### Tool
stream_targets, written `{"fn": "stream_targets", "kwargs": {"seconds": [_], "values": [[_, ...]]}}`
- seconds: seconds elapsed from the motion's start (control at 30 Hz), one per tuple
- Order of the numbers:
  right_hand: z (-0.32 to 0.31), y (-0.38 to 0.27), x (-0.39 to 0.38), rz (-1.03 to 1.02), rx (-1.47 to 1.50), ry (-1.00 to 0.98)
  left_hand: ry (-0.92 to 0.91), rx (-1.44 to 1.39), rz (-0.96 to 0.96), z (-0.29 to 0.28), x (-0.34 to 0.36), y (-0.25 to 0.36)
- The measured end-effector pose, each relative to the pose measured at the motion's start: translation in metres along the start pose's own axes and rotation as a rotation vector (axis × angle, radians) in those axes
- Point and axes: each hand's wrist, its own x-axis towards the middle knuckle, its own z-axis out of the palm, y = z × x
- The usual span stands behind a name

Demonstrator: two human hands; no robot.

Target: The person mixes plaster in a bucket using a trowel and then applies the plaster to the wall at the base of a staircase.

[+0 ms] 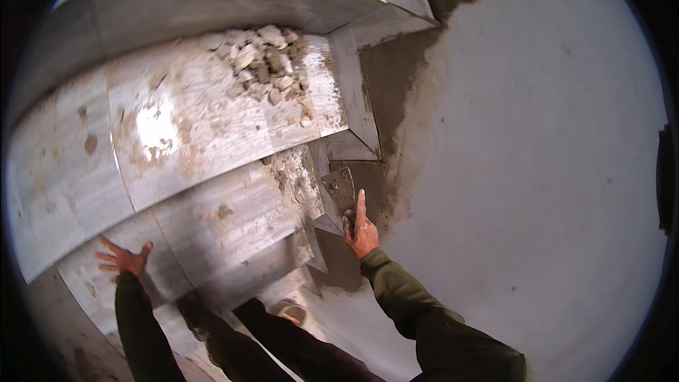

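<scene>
Putty knife (339,184), with a broad blade smeared by brown-grey mortar, is held in your right hand (363,236). It is beside the right end of the lower tiled step (212,221), near the plastered wall (516,134). Your index finger is stretched out toward the far side; whether the blade touches the wall, I cannot tell. Your left hand (124,262) is wide, with fingers spread, above the left part of this same step; I cannot tell if it touches the tile. On the upper tiled step (226,124), farther away, a pile of rubble (267,62) lies toward the right end.
</scene>
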Motion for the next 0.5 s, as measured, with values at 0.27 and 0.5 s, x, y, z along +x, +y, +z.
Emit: {"fn": "stream_targets", "kwargs": {"seconds": [0.27,0.5], "values": [[0.027,0.034,0.01,0.061,0.317,0.294,0.103,0.092,0.121,0.029,0.0,-0.004],[0.045,0.035,0.006,0.192,0.48,0.28,0.569,-0.24,0.978,-0.009,-0.118,0.007]]}}
